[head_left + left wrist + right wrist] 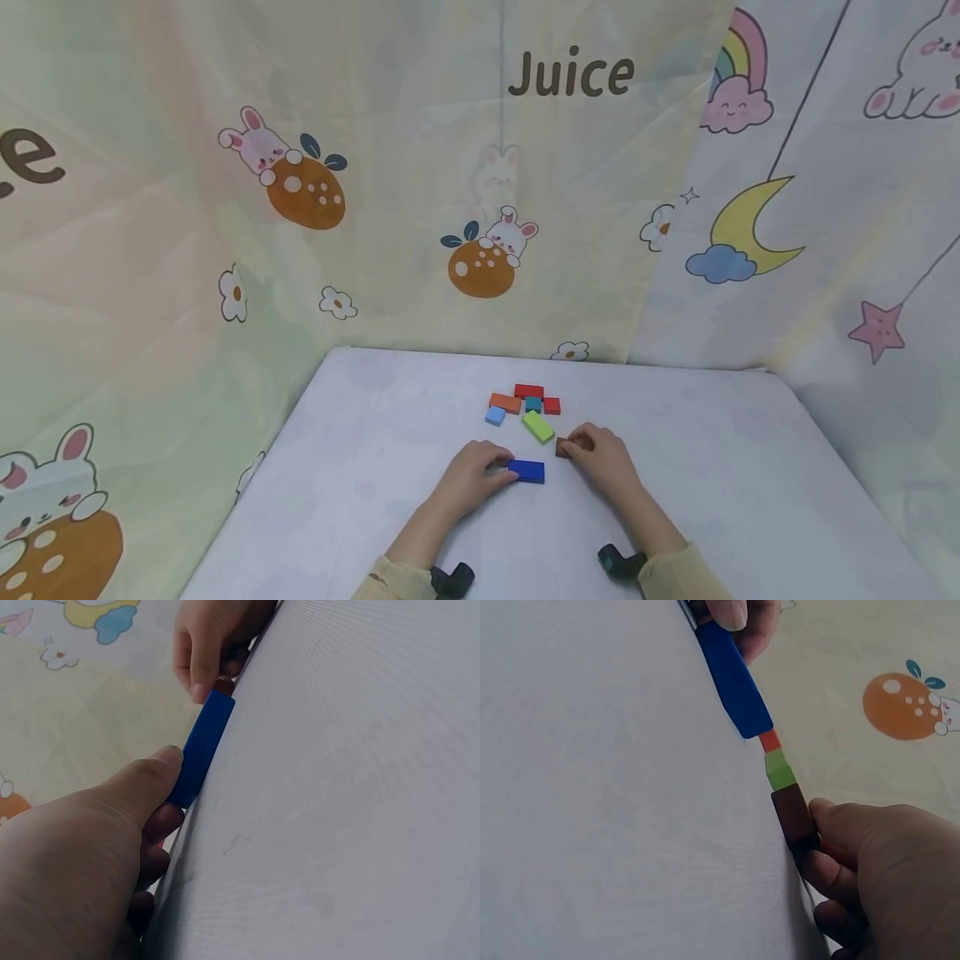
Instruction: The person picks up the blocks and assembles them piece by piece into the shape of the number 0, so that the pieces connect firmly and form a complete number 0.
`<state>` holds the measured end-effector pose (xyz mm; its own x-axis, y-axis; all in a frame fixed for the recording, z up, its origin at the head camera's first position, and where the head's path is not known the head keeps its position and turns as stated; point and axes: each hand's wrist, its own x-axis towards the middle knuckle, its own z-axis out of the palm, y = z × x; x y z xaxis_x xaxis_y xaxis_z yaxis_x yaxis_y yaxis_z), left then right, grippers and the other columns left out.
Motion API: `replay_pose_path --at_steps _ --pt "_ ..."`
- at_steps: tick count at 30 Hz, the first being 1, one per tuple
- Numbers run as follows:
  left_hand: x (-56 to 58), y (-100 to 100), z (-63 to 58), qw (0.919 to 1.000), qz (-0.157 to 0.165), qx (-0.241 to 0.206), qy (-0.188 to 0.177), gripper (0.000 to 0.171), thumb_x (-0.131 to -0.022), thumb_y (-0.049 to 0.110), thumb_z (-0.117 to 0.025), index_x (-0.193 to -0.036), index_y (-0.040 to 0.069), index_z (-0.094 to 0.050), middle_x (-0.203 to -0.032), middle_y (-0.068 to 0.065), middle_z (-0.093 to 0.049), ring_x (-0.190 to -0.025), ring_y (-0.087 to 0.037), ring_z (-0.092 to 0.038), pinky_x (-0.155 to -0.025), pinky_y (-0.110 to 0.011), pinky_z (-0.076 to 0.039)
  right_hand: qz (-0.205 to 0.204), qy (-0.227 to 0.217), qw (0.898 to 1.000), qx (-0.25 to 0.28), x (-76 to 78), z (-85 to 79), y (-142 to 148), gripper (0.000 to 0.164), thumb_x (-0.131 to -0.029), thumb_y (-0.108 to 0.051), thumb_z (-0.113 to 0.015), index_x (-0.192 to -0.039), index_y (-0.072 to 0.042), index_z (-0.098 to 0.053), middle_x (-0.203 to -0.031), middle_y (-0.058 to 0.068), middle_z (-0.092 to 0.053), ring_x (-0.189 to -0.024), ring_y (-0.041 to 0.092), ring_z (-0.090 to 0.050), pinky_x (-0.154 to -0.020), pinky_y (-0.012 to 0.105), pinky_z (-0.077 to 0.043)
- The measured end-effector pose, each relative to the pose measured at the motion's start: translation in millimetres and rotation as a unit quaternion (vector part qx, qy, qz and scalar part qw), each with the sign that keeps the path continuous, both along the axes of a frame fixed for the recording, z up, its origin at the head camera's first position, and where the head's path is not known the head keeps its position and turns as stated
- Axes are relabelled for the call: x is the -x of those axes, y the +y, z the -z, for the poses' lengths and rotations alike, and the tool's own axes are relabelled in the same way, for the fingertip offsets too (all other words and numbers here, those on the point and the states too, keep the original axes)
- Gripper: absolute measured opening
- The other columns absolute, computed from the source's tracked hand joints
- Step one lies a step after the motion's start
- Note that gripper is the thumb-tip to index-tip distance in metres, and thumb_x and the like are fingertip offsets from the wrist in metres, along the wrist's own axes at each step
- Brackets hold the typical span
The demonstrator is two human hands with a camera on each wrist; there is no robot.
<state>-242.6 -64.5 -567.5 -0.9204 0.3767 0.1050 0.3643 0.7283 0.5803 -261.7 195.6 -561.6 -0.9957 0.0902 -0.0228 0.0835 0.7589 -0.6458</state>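
Observation:
My left hand [475,475] pinches the left end of a long blue block [528,472] between thumb and fingers, low over the white table. To its right, my right hand [602,457] grips a small brown block [562,448] by thumb and fingertips. In the right wrist view the brown block [793,815] is at the table surface, its far side hidden by the fingers. A lime green block [537,427] lies tilted just beyond the two hands. The blue block [202,748] stretches from the left thumb toward the right hand in the left wrist view.
Behind the green block lie a long red block [528,391], an orange block [505,403], a teal block [533,405], a small red block [552,406] and a light blue block [495,416]. The white table [405,400] meets a printed cloth backdrop [405,275].

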Motion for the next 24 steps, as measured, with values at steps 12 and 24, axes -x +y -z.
replay_pose_path --at_steps 12,24 --pt "1.0 0.9 0.0 1.0 -0.002 0.002 -0.001 0.033 -0.089 0.051 -0.067 -0.118 0.035 -0.069 -0.107 0.02 -0.066 -0.106 -0.005 -0.056 -0.093 -0.032 -0.052 0.01 -0.007 1.0 0.004 -9.1 -4.0 -7.2 0.015 -0.09 -0.034 -0.072 -0.094 -0.02 -0.07 -0.085 -0.001 -0.065 -0.084 0.019 -0.055 -0.075 0.034 -0.051" --pt "1.5 0.8 -1.2 1.0 -0.002 0.005 -0.001 0.033 -0.09 0.051 -0.067 -0.118 0.034 -0.069 -0.107 0.019 -0.066 -0.105 -0.005 -0.056 -0.092 -0.032 -0.052 0.0 -0.009 1.0 0.01 -14.2 -4.0 -12.8 0.013 -0.09 -0.037 -0.072 -0.091 -0.024 -0.071 -0.087 -0.004 -0.067 -0.088 0.018 -0.056 -0.079 0.037 -0.053"
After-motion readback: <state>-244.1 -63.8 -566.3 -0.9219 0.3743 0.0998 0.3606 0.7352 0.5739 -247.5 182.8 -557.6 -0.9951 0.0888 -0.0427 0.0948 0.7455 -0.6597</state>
